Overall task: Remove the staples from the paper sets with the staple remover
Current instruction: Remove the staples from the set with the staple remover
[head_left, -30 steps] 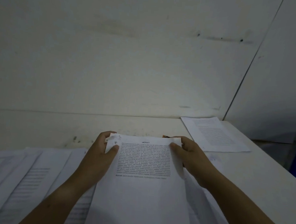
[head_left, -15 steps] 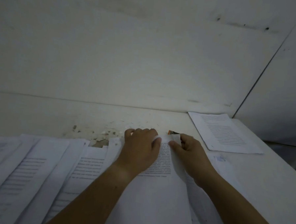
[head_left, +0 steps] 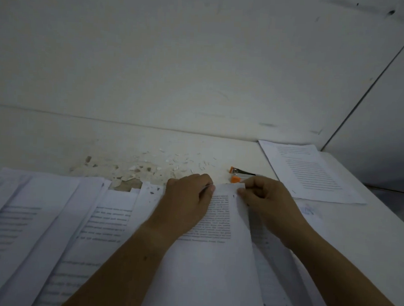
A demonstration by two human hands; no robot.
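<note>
My left hand (head_left: 187, 200) lies on the paper set (head_left: 216, 259), fingers curled over its top edge. My right hand (head_left: 269, 203) pinches the top sheet's right corner between thumb and fingers. The staple remover (head_left: 238, 174) lies untouched on the surface (head_left: 367, 231), just beyond my right hand. I judge I'm separating the sheets, so I'd press down firmly with the left and peel slowly to spare the corner. I'd fetch the remover if a staple shows.
</note>
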